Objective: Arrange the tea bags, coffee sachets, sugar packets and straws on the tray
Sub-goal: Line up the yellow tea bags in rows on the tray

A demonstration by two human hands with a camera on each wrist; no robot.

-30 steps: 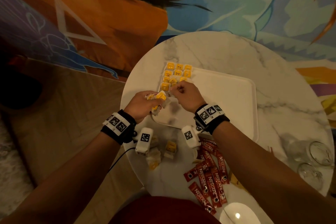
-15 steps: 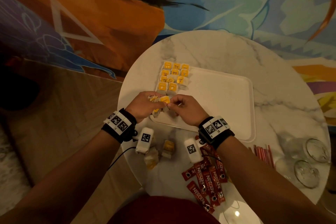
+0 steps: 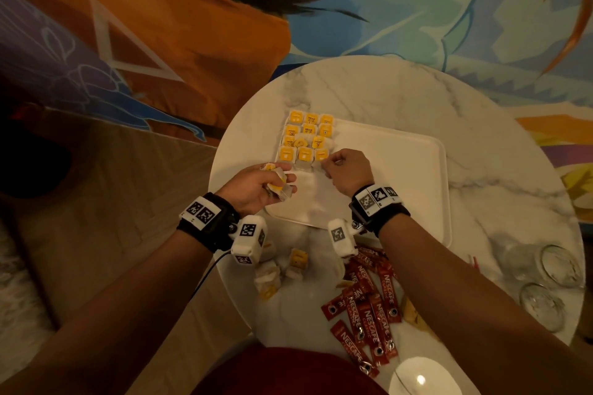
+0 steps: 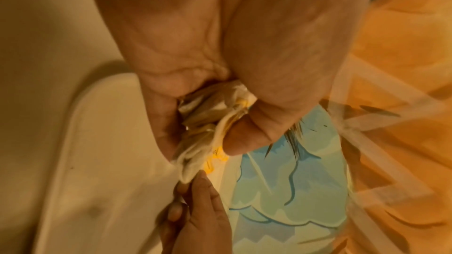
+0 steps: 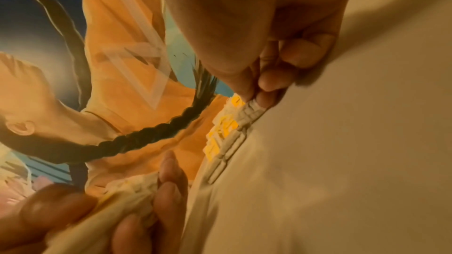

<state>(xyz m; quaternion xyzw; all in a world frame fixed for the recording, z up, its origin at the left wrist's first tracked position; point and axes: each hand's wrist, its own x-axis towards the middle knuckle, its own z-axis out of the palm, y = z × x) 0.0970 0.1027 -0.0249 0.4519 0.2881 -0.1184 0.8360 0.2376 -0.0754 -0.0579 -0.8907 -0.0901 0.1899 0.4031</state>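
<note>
Yellow-tagged tea bags [image 3: 307, 135] lie in rows at the far left corner of the white tray [image 3: 401, 176]. My right hand [image 3: 324, 163] pinches a tea bag [image 5: 254, 106] at the right end of the nearest row, low on the tray. Over the tray's left rim, my left hand [image 3: 276, 184] grips a bundle of tea bags [image 4: 210, 128]. Loose tea bags [image 3: 279, 269] lie on the table under my left wrist. Red coffee sachets [image 3: 369, 311] are piled by my right forearm. Red straws [image 3: 474, 261] peek out beyond that arm. I see no sugar packets.
The round marble table [image 3: 385, 93] stands against a painted wall. Two clear glasses [image 3: 560, 266] [image 3: 542, 306] stand at its right edge. A white rounded object [image 3: 420, 378] sits at the near edge. The tray's right half is bare.
My right hand took a tea bag from the left hand's bundle and carried it forward to the nearest row on the tray. The left hand stayed at the tray's left rim.
</note>
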